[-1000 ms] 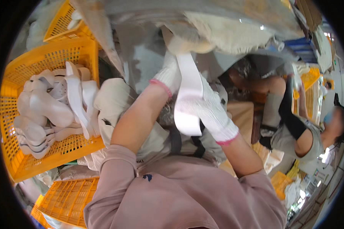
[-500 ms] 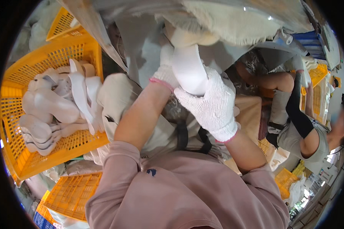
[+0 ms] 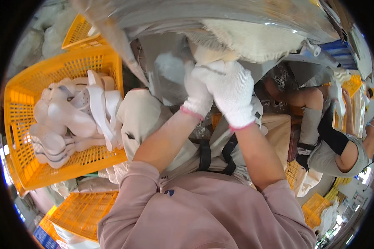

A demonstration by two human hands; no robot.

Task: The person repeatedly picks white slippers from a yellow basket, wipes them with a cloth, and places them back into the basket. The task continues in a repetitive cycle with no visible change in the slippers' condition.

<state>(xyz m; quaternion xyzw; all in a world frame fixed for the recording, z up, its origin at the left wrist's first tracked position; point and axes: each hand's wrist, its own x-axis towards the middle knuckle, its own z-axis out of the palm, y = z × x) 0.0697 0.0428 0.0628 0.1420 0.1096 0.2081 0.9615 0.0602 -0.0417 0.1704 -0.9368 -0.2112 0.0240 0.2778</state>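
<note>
Both my hands wear white knit gloves with pink cuffs and are close together in front of me. My left hand (image 3: pixel 198 93) and my right hand (image 3: pixel 232 89) are closed round a white foam shoe, which their fingers and backs now hide almost wholly. Just beyond the fingertips is the pale, frayed cloth buffing wheel (image 3: pixel 257 39), with a cream-coloured lower part (image 3: pixel 210 54). Whether the shoe touches it cannot be seen. More white foam shoes (image 3: pixel 70 118) lie piled in the yellow crate (image 3: pixel 27 176) on my left.
Grey sheet-metal housing (image 3: pixel 166 66) surrounds the wheel, with plastic film (image 3: pixel 162 20) over its top. Another yellow crate (image 3: pixel 85 211) stands at lower left. On the right a co-worker (image 3: pixel 336 147) sits close by, holding a white shoe (image 3: pixel 338 99).
My hands have come together and turned over the white shoe, which showed plainly between them before. The right hand has moved up towards the wheel. The whole view has shifted slightly.
</note>
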